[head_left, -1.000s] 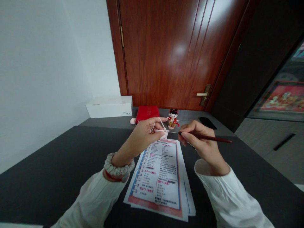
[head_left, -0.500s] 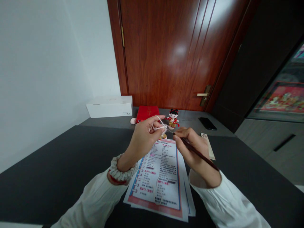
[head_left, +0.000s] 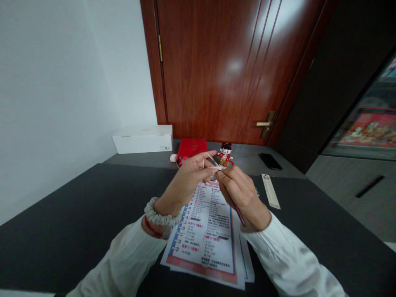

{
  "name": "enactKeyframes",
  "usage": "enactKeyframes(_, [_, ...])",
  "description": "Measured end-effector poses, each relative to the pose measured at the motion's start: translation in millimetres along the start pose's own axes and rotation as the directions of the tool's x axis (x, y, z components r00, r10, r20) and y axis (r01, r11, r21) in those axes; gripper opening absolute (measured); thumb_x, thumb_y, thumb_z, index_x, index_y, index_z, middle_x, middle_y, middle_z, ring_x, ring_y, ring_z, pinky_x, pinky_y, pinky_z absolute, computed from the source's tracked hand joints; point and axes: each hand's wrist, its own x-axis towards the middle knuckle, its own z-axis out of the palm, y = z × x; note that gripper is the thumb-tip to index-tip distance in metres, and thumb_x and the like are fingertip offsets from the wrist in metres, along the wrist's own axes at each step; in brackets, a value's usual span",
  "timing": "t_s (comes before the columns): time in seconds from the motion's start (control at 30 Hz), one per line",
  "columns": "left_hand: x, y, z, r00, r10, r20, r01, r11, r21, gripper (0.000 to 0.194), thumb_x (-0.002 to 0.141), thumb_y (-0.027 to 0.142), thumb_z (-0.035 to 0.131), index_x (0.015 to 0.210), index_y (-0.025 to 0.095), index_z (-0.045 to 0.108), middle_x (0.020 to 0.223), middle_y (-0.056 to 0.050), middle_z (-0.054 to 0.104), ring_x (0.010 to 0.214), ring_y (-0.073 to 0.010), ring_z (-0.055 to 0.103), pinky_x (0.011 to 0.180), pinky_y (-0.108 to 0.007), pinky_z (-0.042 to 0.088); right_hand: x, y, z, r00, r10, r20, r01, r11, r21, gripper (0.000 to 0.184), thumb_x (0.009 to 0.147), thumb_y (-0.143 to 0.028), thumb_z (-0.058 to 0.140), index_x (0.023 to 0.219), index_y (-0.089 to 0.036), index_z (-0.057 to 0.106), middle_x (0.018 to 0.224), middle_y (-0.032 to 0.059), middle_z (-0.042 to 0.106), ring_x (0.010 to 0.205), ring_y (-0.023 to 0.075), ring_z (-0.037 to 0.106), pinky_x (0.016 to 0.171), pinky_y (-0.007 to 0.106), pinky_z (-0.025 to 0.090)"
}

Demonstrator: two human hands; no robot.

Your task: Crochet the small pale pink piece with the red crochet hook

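My left hand (head_left: 188,181) pinches a small pale crocheted piece (head_left: 220,168) at its fingertips, with white yarn (head_left: 210,160) looped over the fingers. My right hand (head_left: 239,199) grips a slim dark red crochet hook (head_left: 240,215), and its fingertips touch the pale piece. The hook's tip is hidden by my fingers. Both hands hover over a stack of printed spiral-bound sheets (head_left: 210,243) with pink borders. A pale pink yarn ball (head_left: 173,158) lies partly hidden behind my left hand.
A small doll in red (head_left: 225,154) stands just beyond my hands, beside a red box (head_left: 192,149). A white carton (head_left: 142,140), a black phone (head_left: 270,161) and a pale paper strip (head_left: 270,191) lie on the dark table (head_left: 77,206). A wooden door (head_left: 216,70) stands behind.
My right hand has moved left and closer to my left hand. The hook has swung from nearly level to pointing back toward me. The paper strip now shows fully.
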Motion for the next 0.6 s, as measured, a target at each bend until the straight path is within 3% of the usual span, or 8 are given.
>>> enactKeyframes(0.2, [2.2,3.8,-4.3,0.985,0.145,-0.097,-0.115,0.958,0.261,0.051,0.076,0.013,0.065,0.125,0.009,0.053,0.069,0.003,0.06,0.067,-0.0111,0.055,0.068,-0.026,0.043,7.0,-9.2,-8.1,0.99,0.132,0.046,-0.138,0.975,0.176,0.017,0.088,-0.001,0.051,0.09,-0.018,0.05,0.078,0.0042,0.058,0.071,0.0149,0.054,0.062,0.029,0.045])
enactKeyframes(0.33, [1.5,0.8,-10.1,0.979,0.196,-0.055,-0.165,0.923,0.348,0.044,0.077,0.013,0.063,0.121,0.011,0.057,0.07,0.003,0.06,0.07,-0.0119,0.057,0.071,-0.027,0.045,3.4,-7.5,-20.5,0.949,0.306,0.072,-0.31,0.868,0.389,0.011,0.089,-0.009,0.056,0.086,-0.019,0.054,0.077,0.0006,0.059,0.069,0.0121,0.056,0.062,0.026,0.044])
enactKeyframes(0.4, [0.0,-0.3,-12.4,0.977,0.214,-0.017,-0.192,0.906,0.377,0.028,0.077,0.013,0.063,0.105,0.013,0.064,0.073,0.001,0.061,0.077,-0.0133,0.06,0.075,-0.027,0.046,0.2,-4.1,-23.9,0.897,0.433,0.088,-0.417,0.763,0.494,0.009,0.088,-0.013,0.058,0.083,-0.02,0.057,0.073,-0.0014,0.06,0.065,0.0109,0.056,0.059,0.025,0.043])
enactKeyframes(0.5, [-3.6,0.1,-14.0,0.981,0.193,0.033,-0.19,0.902,0.387,0.006,0.076,0.012,0.063,0.081,0.014,0.065,0.078,-0.002,0.063,0.089,-0.0165,0.062,0.079,-0.028,0.046,-4.3,4.2,-21.8,0.79,0.59,0.167,-0.524,0.51,0.682,0.009,0.086,-0.019,0.062,0.077,-0.02,0.058,0.066,-0.0031,0.059,0.057,0.0102,0.053,0.052,0.023,0.041])
enactKeyframes(0.6, [-7.2,0.7,-13.3,0.988,0.136,0.069,-0.151,0.927,0.343,0.019,0.077,0.014,0.064,0.096,0.015,0.066,0.075,-0.001,0.063,0.086,-0.0165,0.062,0.079,-0.029,0.046,-5.0,10.7,-11.7,0.72,0.634,0.283,-0.516,0.216,0.829,0.014,0.083,-0.022,0.064,0.072,-0.019,0.055,0.059,-0.0038,0.059,0.049,0.0097,0.05,0.046,0.022,0.038])
